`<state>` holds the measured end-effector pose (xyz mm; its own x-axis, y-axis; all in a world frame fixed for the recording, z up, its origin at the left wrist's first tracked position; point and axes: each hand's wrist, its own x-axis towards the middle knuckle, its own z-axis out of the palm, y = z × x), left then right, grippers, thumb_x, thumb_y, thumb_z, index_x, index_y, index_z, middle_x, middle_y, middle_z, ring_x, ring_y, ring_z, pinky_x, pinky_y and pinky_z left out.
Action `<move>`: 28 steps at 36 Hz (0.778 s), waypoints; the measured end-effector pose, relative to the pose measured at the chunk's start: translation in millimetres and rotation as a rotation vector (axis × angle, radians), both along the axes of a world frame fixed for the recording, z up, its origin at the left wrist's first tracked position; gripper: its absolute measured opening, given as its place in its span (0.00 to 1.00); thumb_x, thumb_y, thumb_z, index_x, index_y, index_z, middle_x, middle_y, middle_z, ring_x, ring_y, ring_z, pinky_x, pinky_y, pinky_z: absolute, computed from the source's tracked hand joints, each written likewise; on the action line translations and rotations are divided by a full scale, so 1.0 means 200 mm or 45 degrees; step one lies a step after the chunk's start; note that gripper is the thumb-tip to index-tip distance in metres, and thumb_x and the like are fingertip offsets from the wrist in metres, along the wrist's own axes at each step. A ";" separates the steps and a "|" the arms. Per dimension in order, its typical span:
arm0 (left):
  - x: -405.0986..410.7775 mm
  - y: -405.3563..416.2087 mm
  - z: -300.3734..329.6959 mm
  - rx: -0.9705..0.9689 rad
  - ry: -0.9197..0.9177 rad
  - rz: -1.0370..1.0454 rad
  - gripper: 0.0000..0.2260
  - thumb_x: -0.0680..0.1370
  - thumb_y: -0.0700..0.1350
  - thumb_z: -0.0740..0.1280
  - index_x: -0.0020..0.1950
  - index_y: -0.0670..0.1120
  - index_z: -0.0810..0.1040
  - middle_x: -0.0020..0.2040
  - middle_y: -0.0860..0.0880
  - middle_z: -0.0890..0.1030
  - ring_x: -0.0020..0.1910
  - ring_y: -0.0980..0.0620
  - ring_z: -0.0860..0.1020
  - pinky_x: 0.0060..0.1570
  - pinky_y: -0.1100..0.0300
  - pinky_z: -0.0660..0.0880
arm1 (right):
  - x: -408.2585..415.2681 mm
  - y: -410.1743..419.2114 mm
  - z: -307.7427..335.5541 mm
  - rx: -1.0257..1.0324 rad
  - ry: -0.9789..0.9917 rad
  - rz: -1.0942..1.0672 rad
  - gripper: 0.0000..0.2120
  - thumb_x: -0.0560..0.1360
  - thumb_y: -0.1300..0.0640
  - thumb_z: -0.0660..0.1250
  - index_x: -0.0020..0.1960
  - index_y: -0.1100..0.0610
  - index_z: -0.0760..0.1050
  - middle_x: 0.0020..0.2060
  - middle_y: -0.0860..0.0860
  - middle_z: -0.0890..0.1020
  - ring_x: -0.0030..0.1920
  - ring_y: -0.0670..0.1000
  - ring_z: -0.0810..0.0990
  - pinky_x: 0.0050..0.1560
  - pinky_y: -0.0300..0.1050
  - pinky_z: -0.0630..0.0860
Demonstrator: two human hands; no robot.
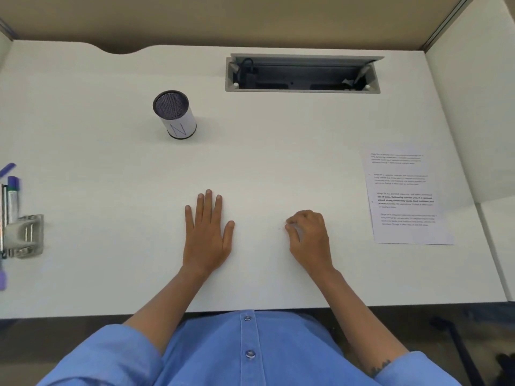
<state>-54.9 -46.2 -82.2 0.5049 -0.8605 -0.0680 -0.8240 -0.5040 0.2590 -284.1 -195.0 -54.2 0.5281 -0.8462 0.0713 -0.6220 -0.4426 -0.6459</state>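
My left hand (207, 232) lies flat on the white desk (111, 190), palm down, fingers straight and slightly spread. To its right, my right hand (308, 235) rests on the desk with its fingers curled. It seems to pinch a small pale object (297, 231) between thumb and fingertips; what the object is I cannot make out. A tiny speck (279, 228) lies on the desk just left of those fingertips.
A mesh pen cup (175, 115) marked "N" stands at the back left. A printed sheet (404, 196) lies at the right. Markers (12, 196) and a metal hole punch (25, 236) sit at the left edge. An open cable hatch (302, 73) is at the back.
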 end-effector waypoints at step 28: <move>0.00 0.00 0.00 0.006 -0.018 0.002 0.32 0.87 0.58 0.50 0.89 0.46 0.48 0.89 0.43 0.45 0.89 0.44 0.44 0.85 0.34 0.48 | 0.07 0.10 0.05 -0.291 0.161 0.047 0.03 0.74 0.67 0.78 0.44 0.60 0.86 0.40 0.52 0.83 0.45 0.59 0.81 0.41 0.53 0.79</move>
